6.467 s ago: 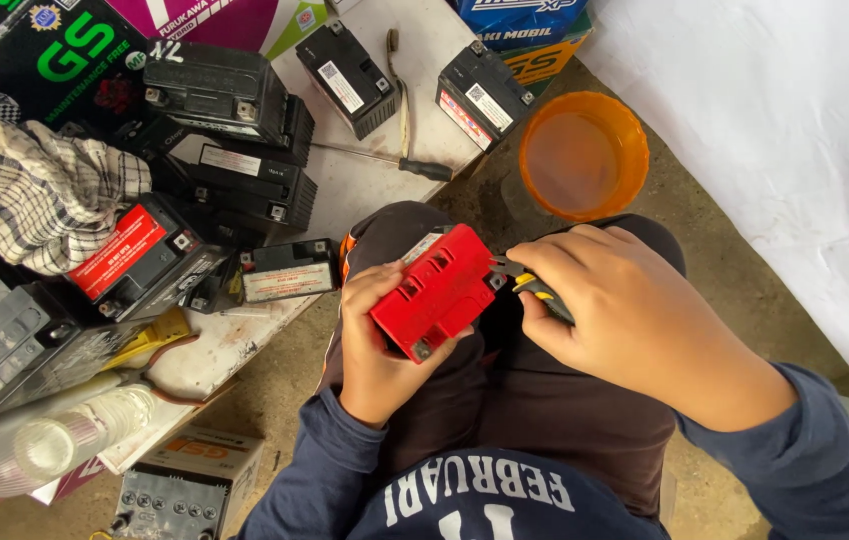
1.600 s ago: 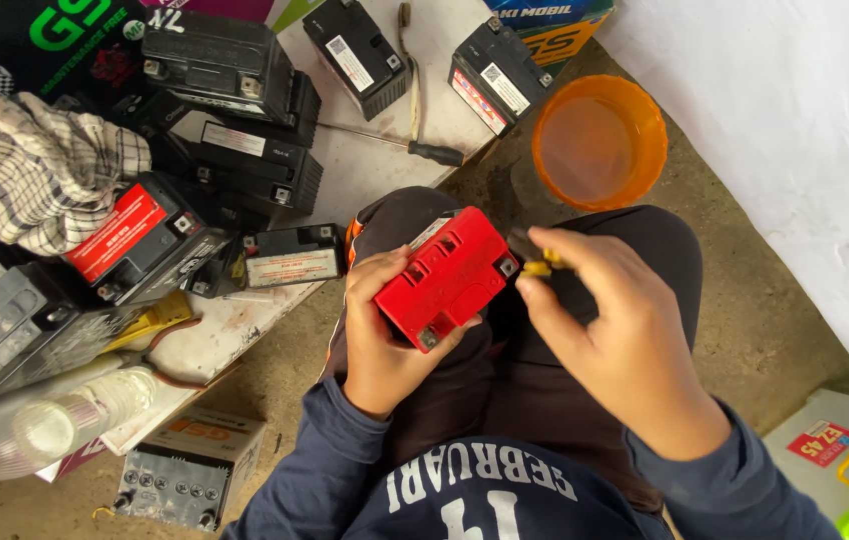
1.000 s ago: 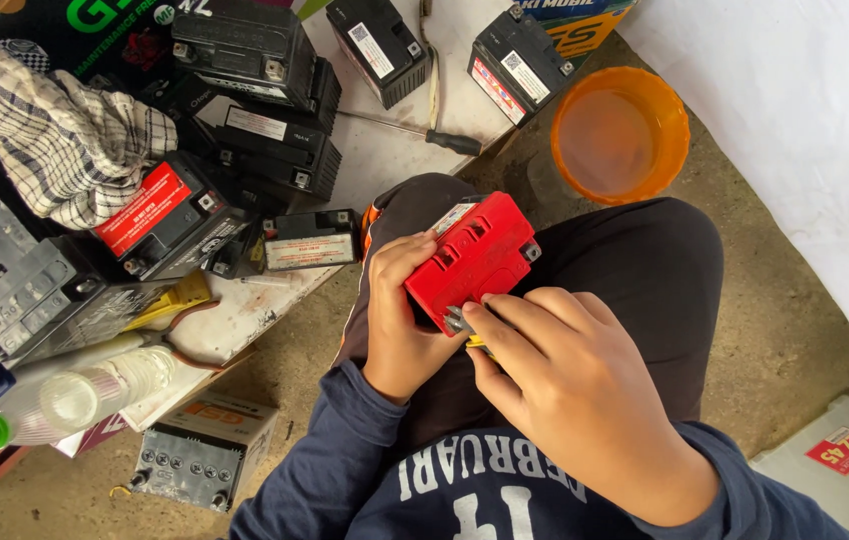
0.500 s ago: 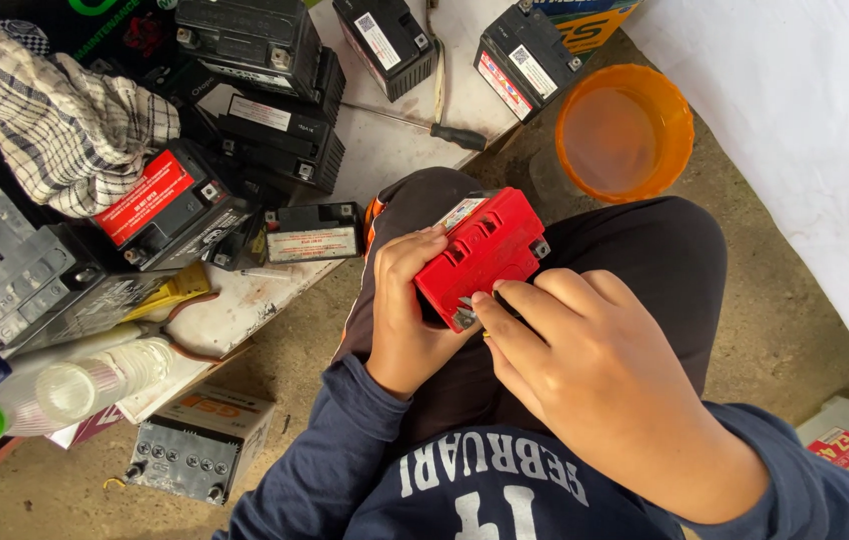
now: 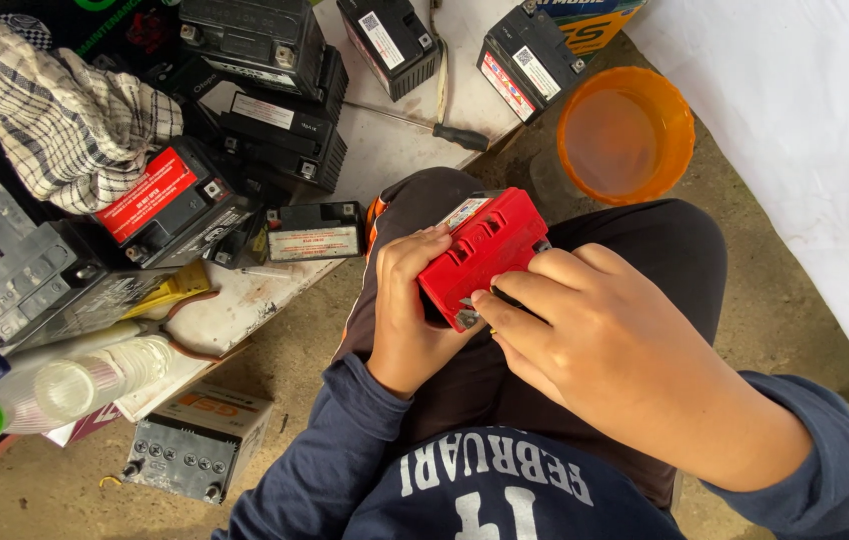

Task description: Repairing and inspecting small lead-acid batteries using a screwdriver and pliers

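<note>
Red plastic battery (image 5: 482,252), small and box-shaped, sits above the lap, tilted, over the dark trousers. Left hand (image 5: 407,310) grips its near-left side, fingers curled round the casing, thumb on the top face. Right hand (image 5: 600,345) lies against the battery's lower right edge; fingers bent and pressed together at the corner, index fingertip touching near a metal terminal. Something thin and yellowish shows just under that fingertip; cannot tell what it is, nor whether the right fingers pinch it.

Surroundings: orange plastic bowl (image 5: 626,132) on the ground beyond the knee, well apart from the battery. Screwdriver (image 5: 440,128) with black handle on the white board (image 5: 385,160). Black batteries (image 5: 275,95) stacked to the left; one with a red top (image 5: 160,195) beside a checked cloth (image 5: 65,120). Clear bottle with green cap (image 5: 55,390) lying at lower left. White sheet (image 5: 805,130) on the right.
</note>
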